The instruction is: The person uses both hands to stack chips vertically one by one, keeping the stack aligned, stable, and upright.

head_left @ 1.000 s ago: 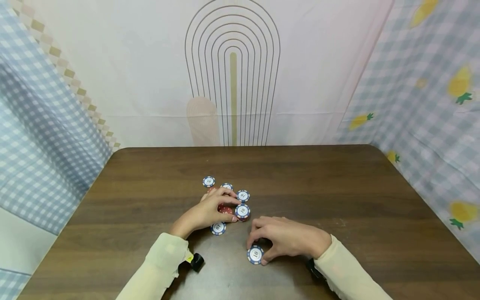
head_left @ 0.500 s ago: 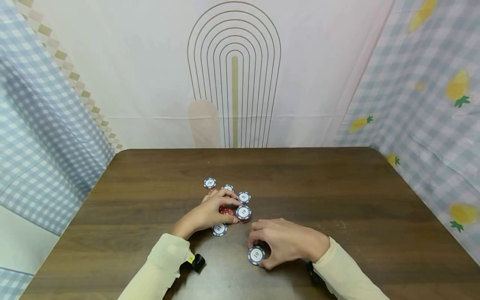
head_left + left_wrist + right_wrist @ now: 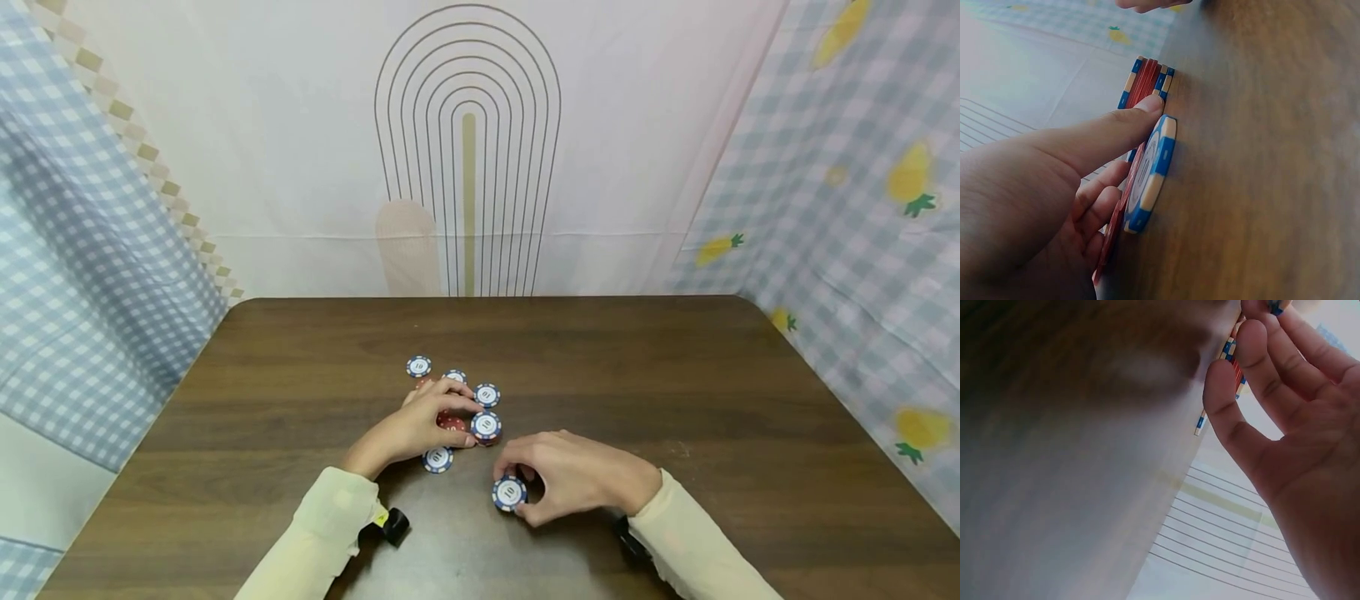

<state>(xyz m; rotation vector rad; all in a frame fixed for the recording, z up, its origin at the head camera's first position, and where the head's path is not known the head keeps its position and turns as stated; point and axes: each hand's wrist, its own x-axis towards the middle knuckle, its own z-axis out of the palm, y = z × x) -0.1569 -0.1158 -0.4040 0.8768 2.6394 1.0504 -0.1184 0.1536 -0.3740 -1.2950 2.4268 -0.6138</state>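
Blue and white, the round, hard-looking chip marked 10 [image 3: 510,494] is what I would handle most gently from my end of the feed. I judge the step in hand to be controlling it at the right while the left steadies a short round stack of red chips topped by a blue-and-white one [image 3: 486,426]. To do that well, I'd grip only the rim, leave the printed face uncovered and level, and put just enough pressure on the stack that its layers don't slide.

My right hand [image 3: 577,475] is bent into a narrow pinch, thumb on one side of the chip and forefinger on the other; I can't tell whether the chip's underside touches the dark brown wood-grain table [image 3: 637,350]. It lies at the left of that hand, nearer the surface's near edge than the stack is.

My left hand [image 3: 408,429] is partly spread, thumb and forefinger tips bracketing the stack's left side; how firmly they press I can't tell. The stack lies just beyond the right hand's fingertips, roughly midway between the left and right edges. Loose red discs [image 3: 452,424] sit beneath the left hand, and a single blue-and-white disc [image 3: 438,459] lies beside its thumb, towards the near edge.
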